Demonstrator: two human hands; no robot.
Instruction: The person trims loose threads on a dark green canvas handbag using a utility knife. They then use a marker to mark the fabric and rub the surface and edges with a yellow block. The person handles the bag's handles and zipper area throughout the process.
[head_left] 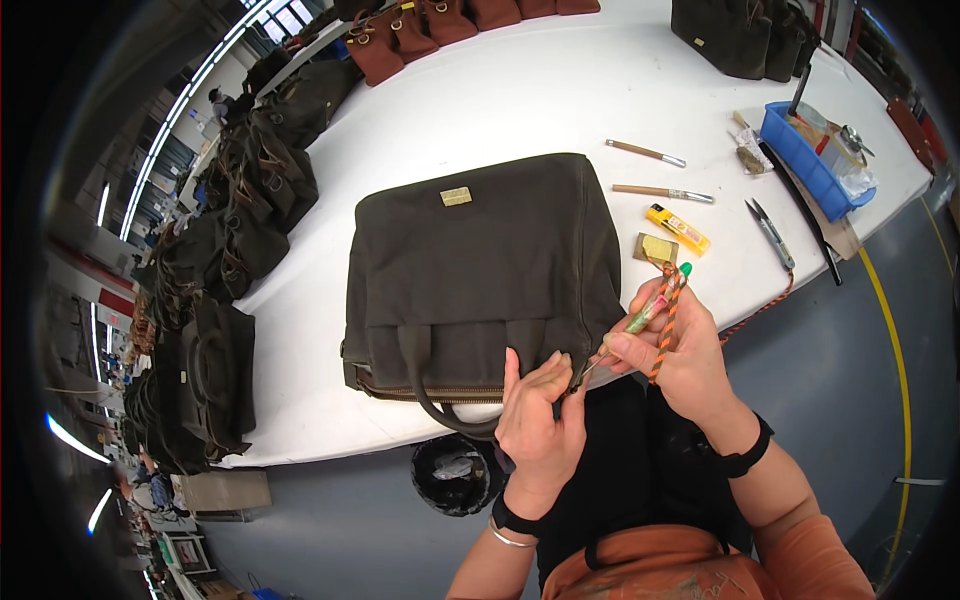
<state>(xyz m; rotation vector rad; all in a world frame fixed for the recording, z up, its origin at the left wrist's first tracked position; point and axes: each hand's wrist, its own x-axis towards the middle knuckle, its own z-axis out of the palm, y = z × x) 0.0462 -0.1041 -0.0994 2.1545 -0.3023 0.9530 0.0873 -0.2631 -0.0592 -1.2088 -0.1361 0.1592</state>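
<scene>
A dark olive fabric handbag [480, 260] lies on the white table, its brass zipper edge and handles toward me. My left hand [543, 420] pinches the bag's near right corner between thumb and fingers, next to the zipper's end. In my right hand [685, 355] is an awl [650, 310] with a green-tipped, taped handle and a thin metal point. That point meets the bag's corner by my left fingertips; the exact contact is hidden. An orange-and-black cord [668, 335] hangs from the awl's handle over my right fingers.
Beyond my right hand lie a wax-like yellow block [656, 249], a yellow lighter [678, 229], two pens [662, 193] and thread snips [770, 235]. A blue bin [815, 165] stands at the table's right edge. Dark bags [250, 190] line the left; red-brown bags [440, 25] the back.
</scene>
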